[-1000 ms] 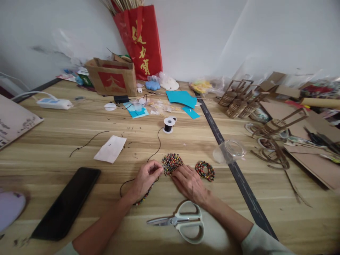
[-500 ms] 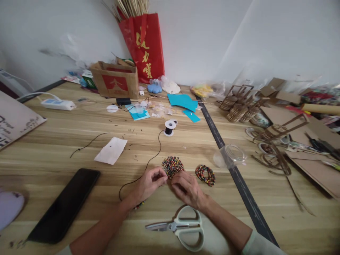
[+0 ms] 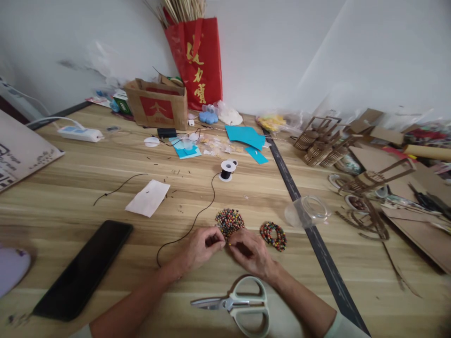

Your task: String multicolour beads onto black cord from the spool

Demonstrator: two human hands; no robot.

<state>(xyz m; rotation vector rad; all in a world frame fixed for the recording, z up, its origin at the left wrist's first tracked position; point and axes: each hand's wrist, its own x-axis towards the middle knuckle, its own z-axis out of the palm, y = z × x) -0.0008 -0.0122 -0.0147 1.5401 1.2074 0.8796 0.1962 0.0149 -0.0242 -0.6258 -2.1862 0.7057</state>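
Observation:
Just in front of a pile of small multicoloured beads (image 3: pixel 229 222), my two hands meet almost fingertip to fingertip. My left hand (image 3: pixel 201 248) is closed in a pinch; the thin black cord (image 3: pixel 193 228) loops from its spool (image 3: pixel 227 171) to behind my left wrist, and its end at the fingertips is too small to make out clearly. Between the pinched fingertips of my right hand (image 3: pixel 251 251) shows a tiny yellow bead (image 3: pixel 229 243). A coiled string of beads (image 3: pixel 273 235) lies to the right of that hand. Scissors (image 3: pixel 234 303) with pale handles rest below both hands.
A black phone (image 3: pixel 84 270) lies at left, near a white paper piece (image 3: pixel 148 198). A clear plastic cup (image 3: pixel 306 211) lies at right, with small woven baskets (image 3: pixel 317 145) beyond. Cardboard box (image 3: pixel 157 105) and red bag (image 3: pixel 199 61) stand at the back.
The view has shifted slightly. My fingertips have come closer together, and a yellow bead now shows at my right fingertips. The beads strung below my left wrist are now hidden.

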